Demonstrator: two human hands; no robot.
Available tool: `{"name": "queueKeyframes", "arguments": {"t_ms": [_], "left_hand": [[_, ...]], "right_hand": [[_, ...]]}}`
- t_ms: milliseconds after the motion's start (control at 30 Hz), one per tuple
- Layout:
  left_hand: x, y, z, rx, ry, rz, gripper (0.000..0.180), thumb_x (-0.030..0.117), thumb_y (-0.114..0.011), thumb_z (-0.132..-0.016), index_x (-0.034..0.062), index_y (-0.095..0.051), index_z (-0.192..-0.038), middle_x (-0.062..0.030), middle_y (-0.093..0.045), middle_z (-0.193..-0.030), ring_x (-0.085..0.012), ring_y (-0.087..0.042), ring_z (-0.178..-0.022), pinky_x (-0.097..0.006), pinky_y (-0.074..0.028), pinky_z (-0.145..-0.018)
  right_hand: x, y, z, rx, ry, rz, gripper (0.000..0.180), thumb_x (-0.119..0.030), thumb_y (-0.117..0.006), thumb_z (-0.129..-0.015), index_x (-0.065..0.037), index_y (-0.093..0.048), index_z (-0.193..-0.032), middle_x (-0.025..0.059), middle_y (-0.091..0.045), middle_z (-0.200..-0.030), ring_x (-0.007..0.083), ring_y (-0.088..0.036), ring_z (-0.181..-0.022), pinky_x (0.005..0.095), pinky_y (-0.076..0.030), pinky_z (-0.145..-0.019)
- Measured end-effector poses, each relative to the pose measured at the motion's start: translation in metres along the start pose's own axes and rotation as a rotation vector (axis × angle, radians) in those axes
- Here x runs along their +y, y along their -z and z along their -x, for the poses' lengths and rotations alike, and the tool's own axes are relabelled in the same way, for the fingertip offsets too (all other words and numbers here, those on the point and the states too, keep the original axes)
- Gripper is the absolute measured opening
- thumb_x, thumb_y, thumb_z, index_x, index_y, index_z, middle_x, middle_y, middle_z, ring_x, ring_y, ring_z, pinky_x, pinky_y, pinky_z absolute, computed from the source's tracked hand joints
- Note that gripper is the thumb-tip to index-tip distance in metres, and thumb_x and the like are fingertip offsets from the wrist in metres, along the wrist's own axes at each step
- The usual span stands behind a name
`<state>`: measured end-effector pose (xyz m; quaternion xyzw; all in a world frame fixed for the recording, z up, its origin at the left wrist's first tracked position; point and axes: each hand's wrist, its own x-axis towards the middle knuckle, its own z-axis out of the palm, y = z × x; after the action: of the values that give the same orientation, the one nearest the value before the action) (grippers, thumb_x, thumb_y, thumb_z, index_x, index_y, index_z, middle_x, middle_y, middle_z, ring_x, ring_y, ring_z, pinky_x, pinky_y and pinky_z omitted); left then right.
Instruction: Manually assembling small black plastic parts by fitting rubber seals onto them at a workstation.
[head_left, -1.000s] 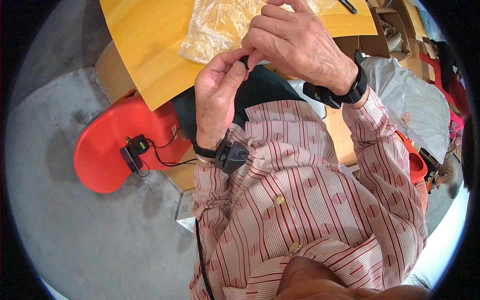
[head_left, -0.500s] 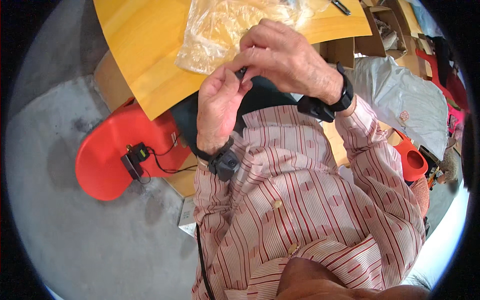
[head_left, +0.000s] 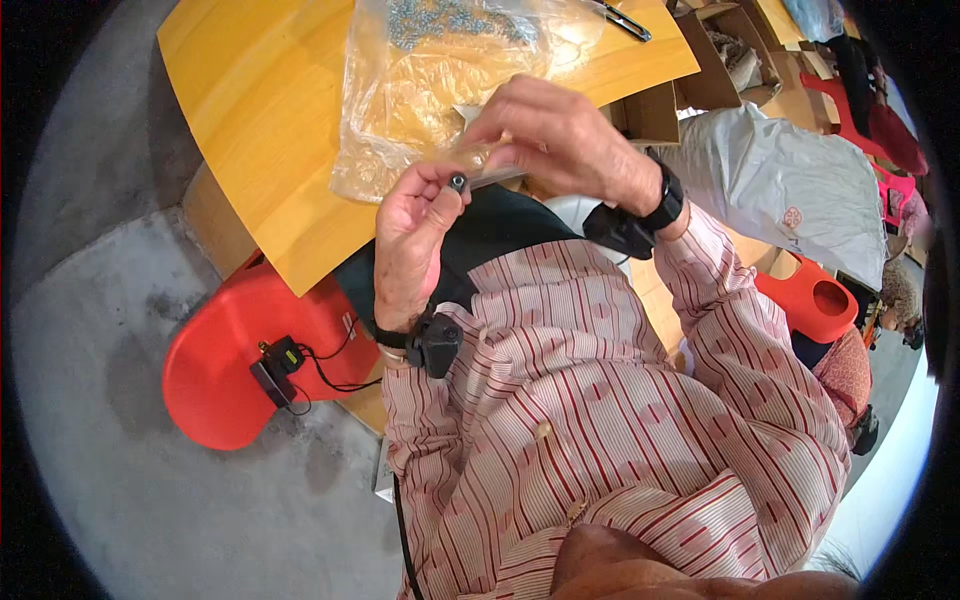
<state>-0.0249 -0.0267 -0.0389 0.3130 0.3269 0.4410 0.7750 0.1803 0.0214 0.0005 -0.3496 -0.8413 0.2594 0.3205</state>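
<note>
My left hand (head_left: 415,235) is closed in a pinch between thumb and forefinger. It holds up a small dark fitting (head_left: 457,183) with a shiny round hole in its end; the kind of part cannot be made out. My right hand (head_left: 570,135) hangs just to its right, fingers bent and thumb apart from the forefinger, with nothing visible between them. Beyond both hands a clear plastic bag (head_left: 375,125) lies on the yellow table (head_left: 250,110). Many small blue-grey metal pieces (head_left: 440,22) are heaped on or in the bag's far part.
A black slim tool (head_left: 627,22) lies near the table's right edge. Cardboard boxes (head_left: 700,75) and a big white sack (head_left: 780,185) stand to the right. A red chair (head_left: 225,350) at left carries a small black device (head_left: 275,370) with cables.
My hands have parted: the right has moved off the dark fitting, which stays in the left. The view has shifted, showing more of the bag and the metal pieces.
</note>
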Motion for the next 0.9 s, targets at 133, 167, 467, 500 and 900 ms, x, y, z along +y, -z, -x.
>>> {"name": "queueKeyframes", "arguments": {"t_ms": [133,167,467,500,900], "left_hand": [[-0.001,-0.004,-0.017,0.045,-0.107,0.049,0.024,0.011,-0.06,-0.089,-0.0015,-0.052,-0.107,-0.0042,-0.057,-0.091,-0.0085,-0.051,-0.082,-0.02,-0.04,-0.077],[-0.001,-0.003,-0.02,0.031,-0.109,0.05,0.024,0.011,-0.06,-0.089,-0.0015,-0.052,-0.107,-0.0042,-0.057,-0.091,-0.0085,-0.051,-0.082,-0.02,-0.04,-0.077],[-0.005,-0.014,-0.051,-0.032,-0.11,-0.058,0.019,0.01,-0.056,-0.091,-0.0002,-0.051,-0.106,-0.0112,-0.061,-0.1,-0.016,-0.06,-0.085,-0.026,-0.046,-0.077],[-0.007,-0.014,-0.054,-0.048,-0.113,-0.06,0.019,0.01,-0.056,-0.091,-0.0002,-0.051,-0.106,-0.0112,-0.061,-0.1,-0.016,-0.06,-0.085,-0.026,-0.046,-0.077],[-0.025,0.002,-0.061,0.065,-0.137,-0.069,0.02,0.01,-0.054,-0.093,-0.0023,-0.049,-0.107,-0.0127,-0.061,-0.099,-0.0183,-0.061,-0.091,-0.028,-0.048,-0.087]], "right_hand": [[0.018,0.023,0.011,0.055,-0.147,0.22,0.011,-0.014,-0.064,-0.081,-0.006,-0.062,-0.088,0.0077,-0.058,-0.08,0.0274,-0.058,-0.079,0.0352,-0.048,-0.068],[0.02,0.028,0.015,0.061,-0.149,0.233,0.011,-0.014,-0.064,-0.081,-0.006,-0.062,-0.088,0.0077,-0.058,-0.08,0.0274,-0.058,-0.079,0.0352,-0.048,-0.068],[0.03,0.045,0.038,0.084,-0.254,0.369,0.01,-0.014,-0.064,-0.081,-0.005,-0.061,-0.083,0.0073,-0.058,-0.077,0.027,-0.057,-0.076,0.0353,-0.047,-0.065],[0.029,0.048,0.039,0.064,-0.27,0.391,0.012,-0.017,-0.064,-0.081,-0.006,-0.061,-0.084,0.0068,-0.058,-0.077,0.0277,-0.057,-0.078,0.0362,-0.048,-0.066],[0.096,0.134,-0.014,0.324,-0.376,0.496,0.012,-0.015,-0.06,-0.084,-0.005,-0.06,-0.09,0.0112,-0.059,-0.075,0.0272,-0.058,-0.071,0.0359,-0.045,-0.066]]}}
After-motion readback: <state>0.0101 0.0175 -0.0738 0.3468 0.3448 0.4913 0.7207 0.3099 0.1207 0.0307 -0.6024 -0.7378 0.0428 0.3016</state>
